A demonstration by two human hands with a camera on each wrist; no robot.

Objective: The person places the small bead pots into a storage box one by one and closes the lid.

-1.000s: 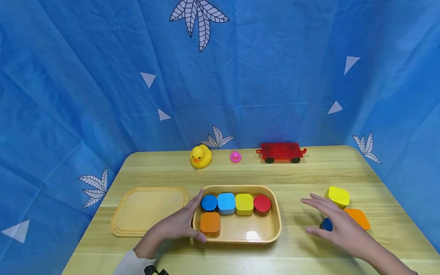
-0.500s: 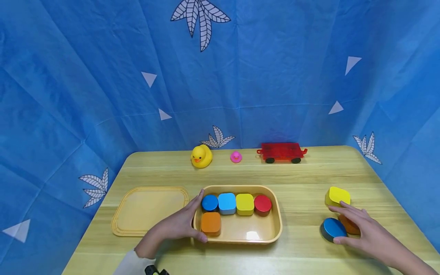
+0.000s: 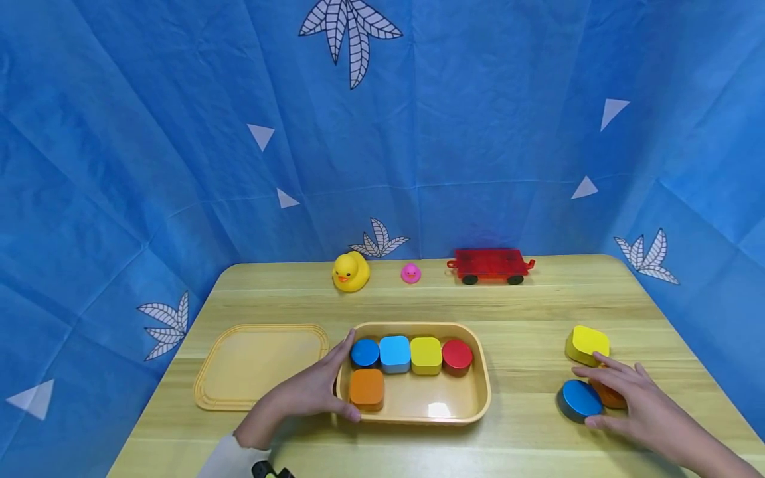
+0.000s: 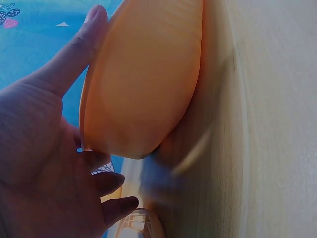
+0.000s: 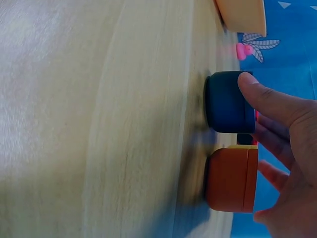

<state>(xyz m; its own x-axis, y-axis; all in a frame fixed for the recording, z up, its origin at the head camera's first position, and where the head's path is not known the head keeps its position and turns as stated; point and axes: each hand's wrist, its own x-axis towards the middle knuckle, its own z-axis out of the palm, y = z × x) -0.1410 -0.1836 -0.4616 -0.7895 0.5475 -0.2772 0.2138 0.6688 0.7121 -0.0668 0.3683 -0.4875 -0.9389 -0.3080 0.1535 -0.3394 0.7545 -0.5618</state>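
Observation:
My left hand [image 3: 313,392] holds the left end of a peach oblong plastic box [image 3: 412,410], thumb on the near side and fingers around the far corner. Inside sit blue, light blue, yellow and red blocks in a row, with an orange block [image 3: 366,390] in front at the left. At the right, my right hand [image 3: 648,408] pinches a dark-blue round block [image 3: 578,399] between thumb and index finger at its edges. An orange rounded block [image 5: 229,179] stands beside it, partly hidden under the hand. A yellow block [image 3: 587,343] is just behind.
A flat peach lid [image 3: 257,365] lies left of the box. Along the back edge stand a yellow rubber duck [image 3: 350,272], a small pink duck [image 3: 410,273] and a red toy wagon [image 3: 489,264]. A blue cloth [image 3: 382,146] hangs behind the table.
My right hand has moved right and down from beside the blocks onto the dark-blue round block, which now shows more. My left hand stays on the box.

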